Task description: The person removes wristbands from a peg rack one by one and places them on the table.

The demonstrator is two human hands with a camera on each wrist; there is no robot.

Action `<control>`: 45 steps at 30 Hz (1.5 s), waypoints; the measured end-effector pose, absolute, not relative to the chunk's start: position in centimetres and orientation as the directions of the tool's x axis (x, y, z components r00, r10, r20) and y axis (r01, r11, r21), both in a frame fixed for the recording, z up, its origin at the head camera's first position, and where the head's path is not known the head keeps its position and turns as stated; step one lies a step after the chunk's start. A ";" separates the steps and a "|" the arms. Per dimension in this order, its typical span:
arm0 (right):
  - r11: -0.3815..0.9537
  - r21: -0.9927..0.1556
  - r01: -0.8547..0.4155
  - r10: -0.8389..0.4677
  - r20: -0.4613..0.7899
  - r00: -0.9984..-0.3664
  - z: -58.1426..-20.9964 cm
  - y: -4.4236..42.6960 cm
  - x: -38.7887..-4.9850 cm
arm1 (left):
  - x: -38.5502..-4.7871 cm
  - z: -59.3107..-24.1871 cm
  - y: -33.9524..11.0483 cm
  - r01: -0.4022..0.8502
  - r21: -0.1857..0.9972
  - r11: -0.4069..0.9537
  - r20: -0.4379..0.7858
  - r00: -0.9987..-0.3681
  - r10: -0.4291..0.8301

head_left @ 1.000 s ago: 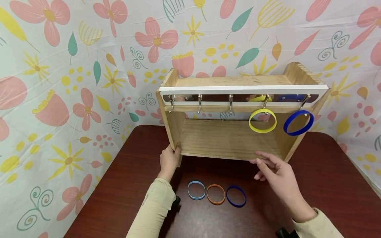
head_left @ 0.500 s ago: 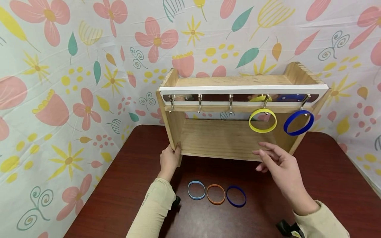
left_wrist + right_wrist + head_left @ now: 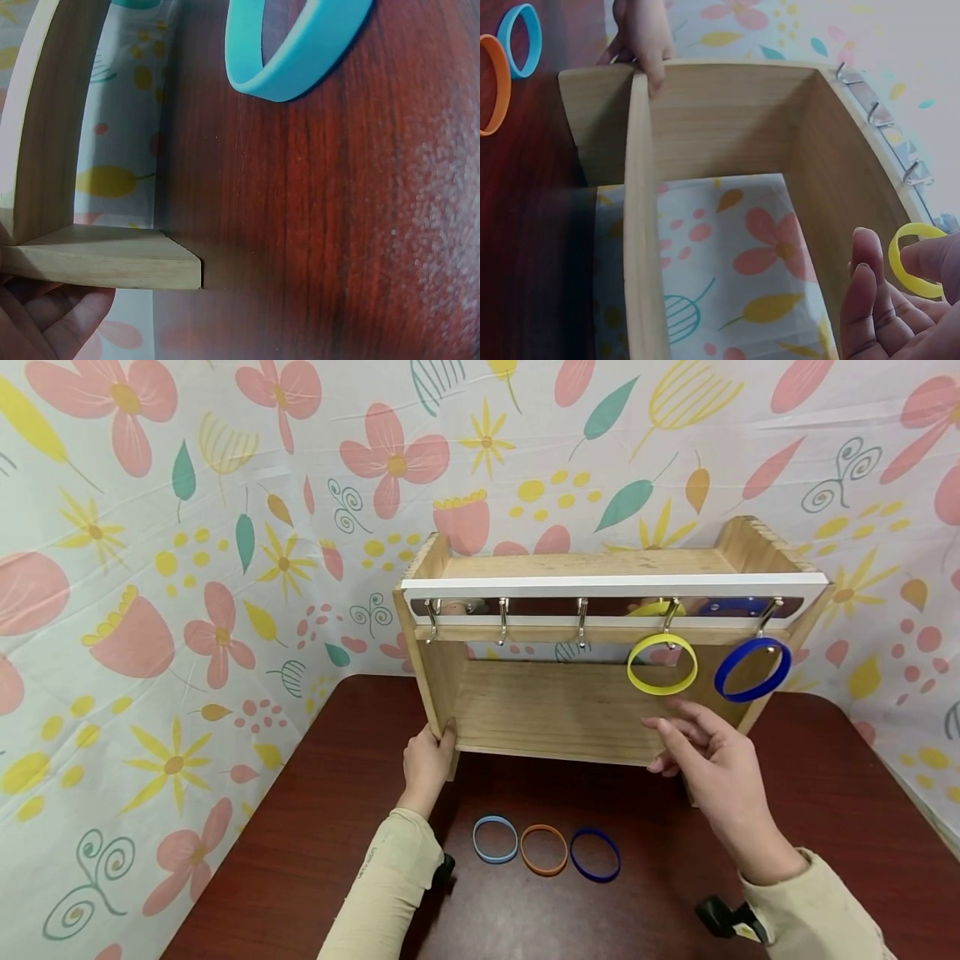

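The left hand grips the lower left side of a wooden shelf; the left wrist view shows its fingers against the shelf's wooden edge. In front of the shelf's lower right, the right hand is raised with bent, spread fingers and nothing held. Just above it a yellow band hangs from a hook, and a dark blue band hangs on the hook at the far right. In the right wrist view the right hand overlaps the yellow band; contact cannot be told.
On the table, in front of the shelf, lie a light blue band, an orange band and another dark blue band. Three hooks on the left of the white rail carry no bands. Patterned cloth hangs behind.
The right hand has moved up and slightly right, closer to the hanging yellow band. The left hand, the shelf and the bands have stayed where they were.
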State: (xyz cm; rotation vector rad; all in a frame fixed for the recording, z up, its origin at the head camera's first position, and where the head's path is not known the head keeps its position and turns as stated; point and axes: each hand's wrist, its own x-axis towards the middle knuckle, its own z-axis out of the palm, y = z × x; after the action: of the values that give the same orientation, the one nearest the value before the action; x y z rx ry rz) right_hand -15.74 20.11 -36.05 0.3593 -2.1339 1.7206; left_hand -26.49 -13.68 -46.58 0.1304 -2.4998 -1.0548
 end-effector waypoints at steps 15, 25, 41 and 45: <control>0.086 -0.889 -0.450 0.047 0.455 -0.889 -35.0 19.8 -16.2 | -26.4 -46.6 -13.7 0.088 0.709 0.700 0.344 -0.909 -0.234; -0.005 -0.876 -0.481 0.065 0.480 -0.875 -34.8 19.4 -16.1 | -26.4 -46.6 -13.7 0.084 0.712 0.697 0.337 -0.912 -0.235; -0.077 -0.861 -0.503 0.143 0.490 -0.860 -34.2 18.6 -16.1 | -26.5 -46.6 -13.7 0.094 0.710 0.698 0.352 -0.905 -0.237; -0.072 -0.862 -0.501 0.153 0.487 -0.860 -33.9 18.6 -16.0 | -26.5 -46.6 -13.8 0.093 0.706 0.702 0.355 -0.904 -0.238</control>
State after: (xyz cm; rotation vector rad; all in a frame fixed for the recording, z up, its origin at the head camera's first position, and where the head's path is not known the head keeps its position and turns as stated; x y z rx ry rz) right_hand -16.03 18.63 -33.94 0.3735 -1.7693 1.9825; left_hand -26.52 -13.81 -46.60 0.1117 -2.4869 -1.0644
